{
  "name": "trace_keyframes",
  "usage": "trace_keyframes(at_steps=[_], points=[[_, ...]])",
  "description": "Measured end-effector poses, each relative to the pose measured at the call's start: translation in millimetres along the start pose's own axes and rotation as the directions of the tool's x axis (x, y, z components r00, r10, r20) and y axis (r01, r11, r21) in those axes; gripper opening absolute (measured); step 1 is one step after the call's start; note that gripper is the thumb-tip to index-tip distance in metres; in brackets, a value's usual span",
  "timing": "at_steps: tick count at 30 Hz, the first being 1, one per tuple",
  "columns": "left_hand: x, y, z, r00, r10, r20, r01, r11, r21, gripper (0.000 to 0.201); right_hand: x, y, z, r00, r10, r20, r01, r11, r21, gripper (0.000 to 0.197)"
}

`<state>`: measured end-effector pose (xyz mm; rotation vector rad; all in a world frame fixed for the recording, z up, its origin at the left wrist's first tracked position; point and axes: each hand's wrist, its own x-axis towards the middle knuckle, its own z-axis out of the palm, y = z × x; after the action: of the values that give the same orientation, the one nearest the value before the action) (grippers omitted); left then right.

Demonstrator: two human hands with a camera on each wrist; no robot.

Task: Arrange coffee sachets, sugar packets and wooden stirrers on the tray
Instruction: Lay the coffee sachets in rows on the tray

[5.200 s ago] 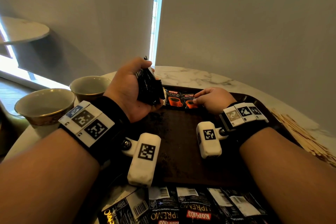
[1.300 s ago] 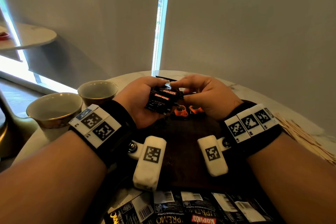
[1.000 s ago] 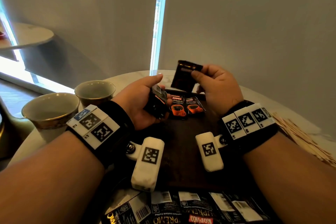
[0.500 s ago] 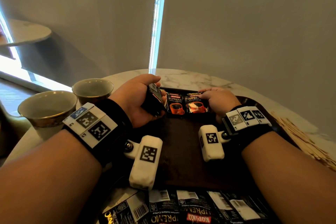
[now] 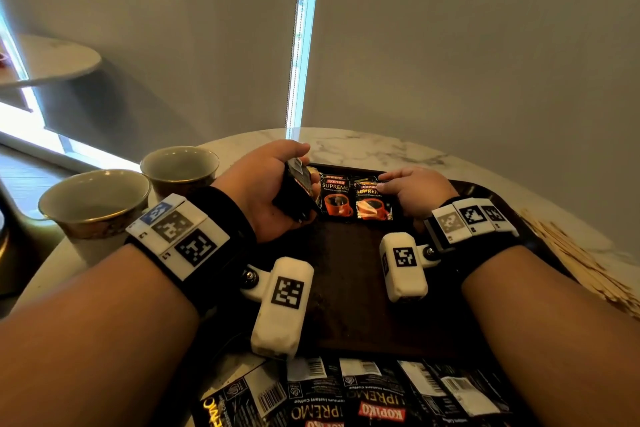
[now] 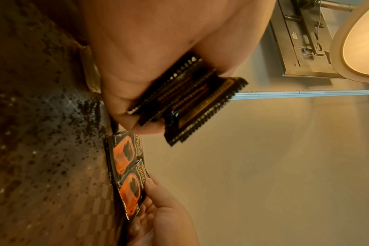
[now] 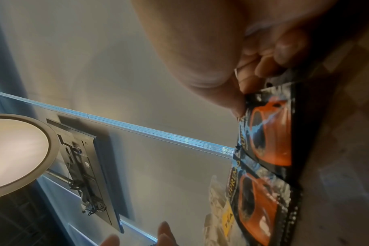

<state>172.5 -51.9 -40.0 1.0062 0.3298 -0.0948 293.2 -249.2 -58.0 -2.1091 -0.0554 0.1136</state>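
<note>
Because the coffee sachets are light, glossy foil that looks slick and apt to slide against one another, a pinch on a crimped edge seems the safest hold. The left hand (image 5: 266, 191) has its fingers curled around a stack of sachets (image 5: 297, 196), squeezing them flat. Just beside that grip, two laid sachets (image 5: 353, 198) lie side by side at the far edge of the tray (image 5: 346, 288); the right hand (image 5: 417, 191) pinches the nearer one's top corner.
</note>
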Motion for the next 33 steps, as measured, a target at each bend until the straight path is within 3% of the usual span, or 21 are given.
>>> trace_keyframes(at_steps=[8,13,20,25,27,29,33], points=[[2.0,-0.2,-1.7,1.000,0.002,-0.005,-0.002,0.999,0.040,0.023,-1.3,-0.4,-1.6,1.000,0.007,-0.026,-0.009,0.998,-0.055,0.017],[3.6,-0.8,-2.6,1.000,-0.021,0.008,0.020,0.997,0.068,0.022,-1.8,1.1,-0.8,0.999,-0.011,-0.045,0.009,0.998,-0.060,0.009],[-0.5,-0.6,2.1,1.000,0.002,0.014,-0.002,1.000,0.011,0.025,-7.4,-2.5,-3.2,0.996,-0.010,-0.092,0.020,0.993,0.113,0.024],[-1.2,1.4,3.0,1.000,0.022,0.012,-0.022,0.999,0.024,0.023,-20.3,-27.2,-13.8,0.980,-0.172,-0.098,0.178,0.982,0.054,0.005],[-1.4,1.8,3.6,0.999,0.034,0.009,-0.034,0.999,0.029,0.022,-30.9,-39.2,-15.8,0.973,-0.231,-0.013,0.230,0.961,0.156,0.003],[-1.3,1.8,4.8,0.999,0.039,0.024,-0.039,0.999,-0.002,0.022,-41.2,-46.1,-17.6,0.935,-0.325,0.143,0.288,0.929,0.232,0.014],[-3.0,1.2,4.8,0.997,0.044,0.070,-0.042,0.999,-0.034,0.028,-68.6,-57.5,-15.9,0.772,-0.440,0.458,0.400,0.897,0.187,0.032]])
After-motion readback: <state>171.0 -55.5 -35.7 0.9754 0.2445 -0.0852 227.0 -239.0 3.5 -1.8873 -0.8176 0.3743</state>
